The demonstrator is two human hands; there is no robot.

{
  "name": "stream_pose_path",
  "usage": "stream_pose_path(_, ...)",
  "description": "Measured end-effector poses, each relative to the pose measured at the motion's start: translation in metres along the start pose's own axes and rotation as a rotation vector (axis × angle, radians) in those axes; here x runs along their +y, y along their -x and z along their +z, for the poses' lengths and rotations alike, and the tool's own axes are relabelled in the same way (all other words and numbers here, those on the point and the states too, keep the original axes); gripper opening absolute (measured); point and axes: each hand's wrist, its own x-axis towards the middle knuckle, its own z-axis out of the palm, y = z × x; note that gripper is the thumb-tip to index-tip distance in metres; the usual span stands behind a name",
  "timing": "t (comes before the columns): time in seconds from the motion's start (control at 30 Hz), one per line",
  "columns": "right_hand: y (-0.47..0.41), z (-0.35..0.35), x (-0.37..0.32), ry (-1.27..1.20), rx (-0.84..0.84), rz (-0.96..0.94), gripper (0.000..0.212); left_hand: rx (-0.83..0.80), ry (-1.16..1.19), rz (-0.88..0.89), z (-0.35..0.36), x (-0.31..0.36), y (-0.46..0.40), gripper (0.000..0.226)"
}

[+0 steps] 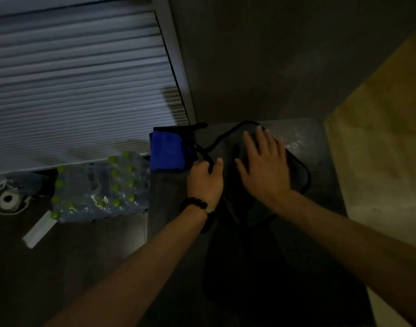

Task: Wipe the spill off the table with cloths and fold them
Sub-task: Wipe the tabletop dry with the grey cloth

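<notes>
A grey cloth [228, 142] with a dark hem lies spread on the dark table [169, 208]. My left hand [205, 179], with a bead bracelet on its wrist, pinches the cloth's hem at its left edge. My right hand [264, 165] lies flat on the cloth with fingers spread, pressing it down. A wet sheen [294, 142] shows on the table just beyond the cloth's far right edge. A folded blue cloth [168, 151] rests at the table's far left corner, to the left of my left hand.
A shrink-wrapped pack of green-capped water bottles [98, 187] sits on the floor left of the table. A roller shutter [79, 86] stands behind it. A tan box [381, 142] rises at the table's right. A white strip [38, 228] lies on the floor.
</notes>
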Motion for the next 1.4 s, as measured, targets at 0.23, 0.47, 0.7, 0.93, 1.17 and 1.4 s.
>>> stream_pose_path(0.23,-0.022,0.052,-0.042,0.032,-0.069,0.074,0.079,0.049,-0.396,0.345,-0.043,-0.015,-0.039,0.036)
stream_pose_path(0.47,-0.048,0.055,-0.042,0.089,-0.024,-0.156,0.082,0.304,-0.733,0.418,-0.079,-0.065,-0.061,0.054)
stream_pose_path(0.7,-0.058,0.056,-0.042,0.127,0.003,-0.313,0.077,0.122,-0.754,0.405,-0.074,-0.094,-0.054,0.055)
stream_pose_path(0.93,-0.065,0.057,-0.036,0.144,0.006,-0.37,0.071,0.112,-0.796,0.416,-0.074,-0.102,-0.056,0.057)
stream_pose_path(1.17,-0.065,0.058,-0.032,0.104,0.013,-0.334,0.076,0.2,-0.57,0.385,-0.071,-0.101,-0.061,0.062)
stream_pose_path(1.4,-0.067,0.053,-0.015,0.098,0.015,-0.303,0.081,0.163,-0.637,0.414,-0.069,-0.101,-0.062,0.054)
